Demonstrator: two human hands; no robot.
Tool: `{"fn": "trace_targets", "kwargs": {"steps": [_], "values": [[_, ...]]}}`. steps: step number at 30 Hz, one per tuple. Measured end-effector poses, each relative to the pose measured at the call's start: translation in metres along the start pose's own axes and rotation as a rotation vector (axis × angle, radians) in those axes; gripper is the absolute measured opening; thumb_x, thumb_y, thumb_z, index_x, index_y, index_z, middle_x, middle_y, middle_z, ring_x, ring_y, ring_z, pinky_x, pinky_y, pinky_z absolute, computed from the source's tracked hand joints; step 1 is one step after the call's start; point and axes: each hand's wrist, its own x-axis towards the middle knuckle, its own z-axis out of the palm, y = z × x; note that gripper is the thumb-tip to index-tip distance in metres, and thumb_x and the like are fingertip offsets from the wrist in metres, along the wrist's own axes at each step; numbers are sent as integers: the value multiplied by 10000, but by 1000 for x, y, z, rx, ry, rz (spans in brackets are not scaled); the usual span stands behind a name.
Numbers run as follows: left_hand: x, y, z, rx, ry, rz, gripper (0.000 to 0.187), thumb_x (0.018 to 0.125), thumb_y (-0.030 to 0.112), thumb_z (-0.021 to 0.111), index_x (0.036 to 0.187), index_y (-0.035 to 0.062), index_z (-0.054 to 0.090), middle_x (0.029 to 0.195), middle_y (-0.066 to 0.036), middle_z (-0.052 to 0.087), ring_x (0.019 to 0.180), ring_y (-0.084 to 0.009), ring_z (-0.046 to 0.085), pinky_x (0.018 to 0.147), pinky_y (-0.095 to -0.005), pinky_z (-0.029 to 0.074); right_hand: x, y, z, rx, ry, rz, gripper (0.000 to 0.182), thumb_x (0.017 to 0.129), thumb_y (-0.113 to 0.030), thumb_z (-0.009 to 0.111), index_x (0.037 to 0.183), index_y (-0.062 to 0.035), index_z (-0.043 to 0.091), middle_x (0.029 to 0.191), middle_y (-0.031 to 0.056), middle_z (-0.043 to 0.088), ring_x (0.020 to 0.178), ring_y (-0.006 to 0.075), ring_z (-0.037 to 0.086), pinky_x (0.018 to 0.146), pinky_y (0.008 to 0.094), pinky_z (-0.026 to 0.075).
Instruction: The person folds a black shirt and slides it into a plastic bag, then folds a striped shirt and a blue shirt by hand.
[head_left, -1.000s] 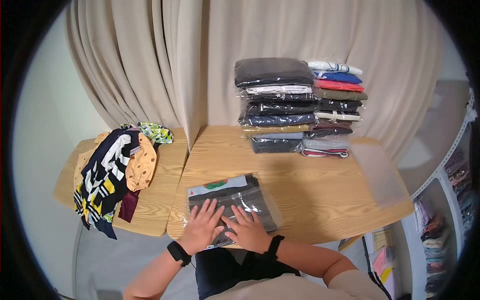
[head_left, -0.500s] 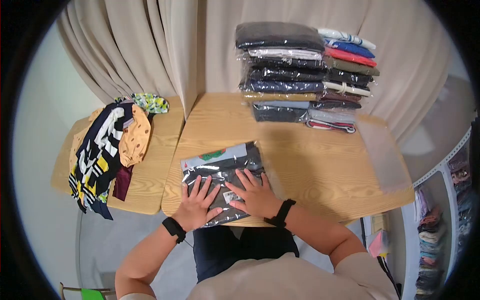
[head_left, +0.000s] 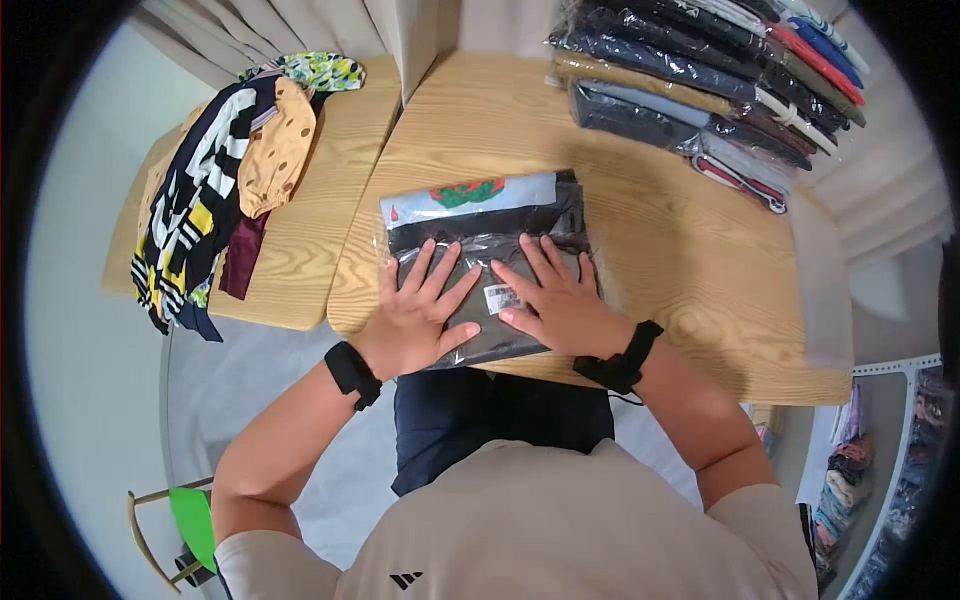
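Observation:
A folded dark garment in a clear plastic bag (head_left: 480,335) lies flat at the front of the wooden table (head_left: 690,300). Its upper strip is light blue with a red and green print, and a white barcode label (head_left: 502,298) shows through near the middle. My left hand (head_left: 415,315) presses on the left half of the bag, fingers spread. On the right half rests my right hand (head_left: 562,305), also flat with fingers apart, its thumb beside the label. Both wrists wear black bands.
Bagged folded clothes (head_left: 690,90) are stacked in two columns at the back right. A clear plastic sheet or bag (head_left: 822,290) lies by the right edge. Loose patterned clothes (head_left: 200,200) are heaped on the left table. Shelves of clothes (head_left: 845,490) stand lower right; a green chair (head_left: 190,520) lower left.
The camera view has tilted down, so the table and stacks sit higher in the picture. Both hands stay spread on the bagged garment, in nearly the same places.

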Motion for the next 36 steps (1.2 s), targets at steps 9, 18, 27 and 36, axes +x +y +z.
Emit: {"fn": "trace_targets", "kwargs": {"steps": [9, 18, 27, 36], "values": [[-2, -2, 4, -12, 14, 0, 640, 890, 518, 400, 1410, 162, 290, 1483, -160, 173, 1358, -385, 153, 1021, -622, 106, 3, 31, -6, 141, -128, -59, 584, 889, -491, 425, 1405, -250, 297, 1483, 175, 156, 1369, 375, 118, 1026, 634, 104], [-4, -28, -22, -299, -79, -6, 582, 915, 496, 382, 1401, 182, 322, 1507, -138, 99, 1391, -334, 53, 1066, -574, 18, -21, 35, -56, -206, -137, 191, 586, 879, -461, 475, 1399, -250, 308, 1474, 177, 181, 1369, 360, 132, 1039, 610, 159], [17, -44, -17, 182, 78, 296, 765, 821, 639, 413, 1418, 182, 270, 1467, -198, 180, 1365, -373, 146, 1059, -597, 88, 29, 55, -44, -177, -224, -124, 658, 867, -561, 430, 1429, -289, 220, 1501, 158, 82, 1382, 368, 37, 1041, 631, 93], [24, -51, -9, 52, -31, 254, 750, 825, 631, 421, 1420, 198, 273, 1465, -182, 196, 1362, -374, 152, 1051, -617, 72, 32, 62, -31, -79, -275, -108, 638, 881, -578, 388, 1429, -310, 200, 1505, 145, 45, 1383, 364, 24, 1049, 626, 85]]}}
